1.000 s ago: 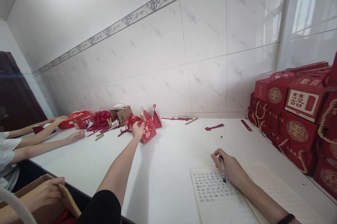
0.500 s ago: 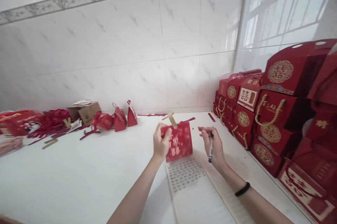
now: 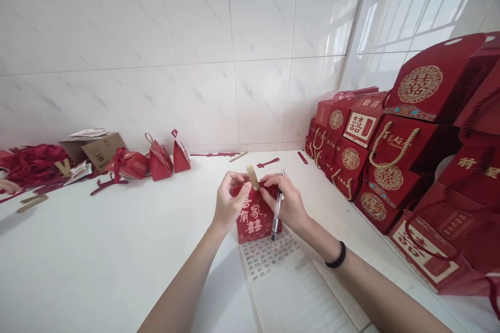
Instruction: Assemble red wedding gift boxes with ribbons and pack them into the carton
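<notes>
As the left hand (image 3: 227,205) gripped a red pale-lettered cardboard box (image 3: 254,218) over the white handwritten paper notebook (image 3: 297,291), the right hand (image 3: 291,200), holding a slim clear pen (image 3: 277,213), pinched near a flat gold strip (image 3: 252,175); working the box's top seemed underway, calling for light fingertips.

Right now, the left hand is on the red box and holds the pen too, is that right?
Not quite: the pen is in the right hand, as the head view shows. The left hand is indeed on the red box.
</notes>
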{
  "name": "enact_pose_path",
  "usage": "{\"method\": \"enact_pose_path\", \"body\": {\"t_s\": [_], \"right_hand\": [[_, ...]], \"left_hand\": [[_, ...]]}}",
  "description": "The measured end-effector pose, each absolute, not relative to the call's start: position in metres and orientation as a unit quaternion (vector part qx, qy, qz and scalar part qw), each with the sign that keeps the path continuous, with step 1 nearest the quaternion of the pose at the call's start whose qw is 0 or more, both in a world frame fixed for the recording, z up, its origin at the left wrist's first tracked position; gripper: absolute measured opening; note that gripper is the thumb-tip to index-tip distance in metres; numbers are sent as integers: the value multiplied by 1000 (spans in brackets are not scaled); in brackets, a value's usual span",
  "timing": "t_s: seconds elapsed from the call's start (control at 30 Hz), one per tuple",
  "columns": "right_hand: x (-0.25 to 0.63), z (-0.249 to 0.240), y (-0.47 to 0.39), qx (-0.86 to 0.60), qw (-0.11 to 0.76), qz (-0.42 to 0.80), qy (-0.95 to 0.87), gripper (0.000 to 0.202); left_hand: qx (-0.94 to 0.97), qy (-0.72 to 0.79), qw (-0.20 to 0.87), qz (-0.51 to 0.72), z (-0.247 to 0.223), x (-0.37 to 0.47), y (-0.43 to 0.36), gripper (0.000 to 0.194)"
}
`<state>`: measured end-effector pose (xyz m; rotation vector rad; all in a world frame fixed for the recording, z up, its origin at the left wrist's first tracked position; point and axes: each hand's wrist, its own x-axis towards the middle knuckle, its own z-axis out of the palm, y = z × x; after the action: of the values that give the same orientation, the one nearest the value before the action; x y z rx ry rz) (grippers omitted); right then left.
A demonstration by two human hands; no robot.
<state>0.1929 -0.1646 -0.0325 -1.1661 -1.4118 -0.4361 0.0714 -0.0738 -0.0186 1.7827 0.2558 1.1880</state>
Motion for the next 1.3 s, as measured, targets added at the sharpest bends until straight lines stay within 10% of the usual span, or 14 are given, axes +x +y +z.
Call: {"method": "enact_pose_path", "body": {"t_s": [1.3], "right_hand": [[169,-27,-169,-519,669,-68,-527,12]], "left_hand": [[776,41,363,514,-13,66,-82,14]]}}
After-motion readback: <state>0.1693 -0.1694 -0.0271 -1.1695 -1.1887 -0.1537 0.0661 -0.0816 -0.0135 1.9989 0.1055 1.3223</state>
